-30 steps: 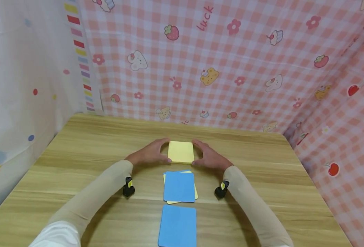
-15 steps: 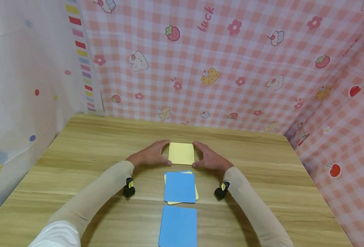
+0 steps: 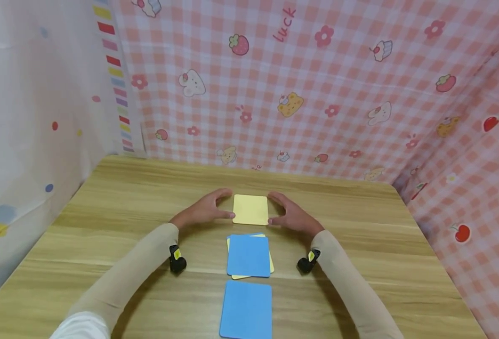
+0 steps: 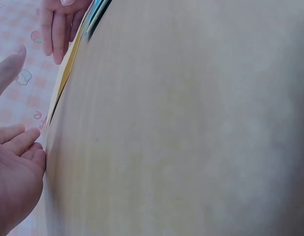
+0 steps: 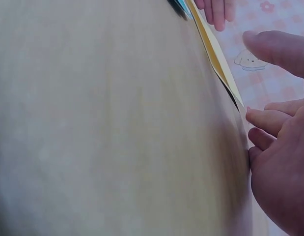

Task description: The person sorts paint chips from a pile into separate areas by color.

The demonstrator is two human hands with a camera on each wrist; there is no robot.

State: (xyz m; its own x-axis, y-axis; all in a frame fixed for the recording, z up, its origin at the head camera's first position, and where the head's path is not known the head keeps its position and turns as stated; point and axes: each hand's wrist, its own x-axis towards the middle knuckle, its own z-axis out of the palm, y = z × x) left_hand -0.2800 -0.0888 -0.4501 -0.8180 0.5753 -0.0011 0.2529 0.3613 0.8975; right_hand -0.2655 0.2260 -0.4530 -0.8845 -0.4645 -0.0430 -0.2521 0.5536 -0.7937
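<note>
A yellow square card (image 3: 251, 209) lies flat on the wooden table near its far side. Left of it rests my left hand (image 3: 203, 209), thumb and fingers spread, the thumb tip close to the card's near corner. My right hand (image 3: 293, 215) mirrors it on the other side, thumb also near the card's edge. In the wrist views narrow gaps show between the fingers and the yellow card (image 4: 68, 64). Nearer to me lies a small pile of blue (image 3: 248, 255) and yellow cards, fanned slightly askew. Nearest is another blue card (image 3: 246, 310); whether more lie under it I cannot tell.
The wooden table (image 3: 359, 263) ends at a pink checked cloth (image 3: 258, 84) behind the yellow card. A white dotted cloth (image 3: 33, 117) hangs along the left side. Both forearms lie over the table, flanking the cards.
Both hands have eased slightly outward, away from the yellow card's sides. The yellow card now looks like a single flat sheet, where a thicker stack edge showed earlier. The blue cards have stayed put.
</note>
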